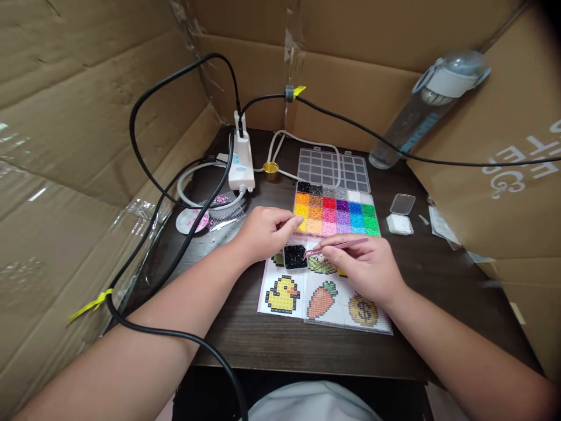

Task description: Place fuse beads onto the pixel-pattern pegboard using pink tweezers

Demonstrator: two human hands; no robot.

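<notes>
Pink tweezers [346, 242] are pinched in my right hand [366, 263], their tips at the right side of a small clear box of black beads [295, 257]. My left hand [265, 234] is held just above and left of that box, thumb and fingers closed; whatever they hold, if anything, is too small to make out. Under the box lies a pattern sheet [324, 327] with a duck, a carrot and a coin. Behind both hands sits an open divided case of coloured beads [336, 213], its clear lid [333, 166] folded back.
Black cables [175, 334] loop over my left forearm. A white power strip [242, 161], a gold ring-shaped object [270, 171] and a dish with pink beads [191, 221] are at the left. A bottle [427, 111] leans at the back right, near a small box of white beads [400, 224]. Cardboard walls surround the table.
</notes>
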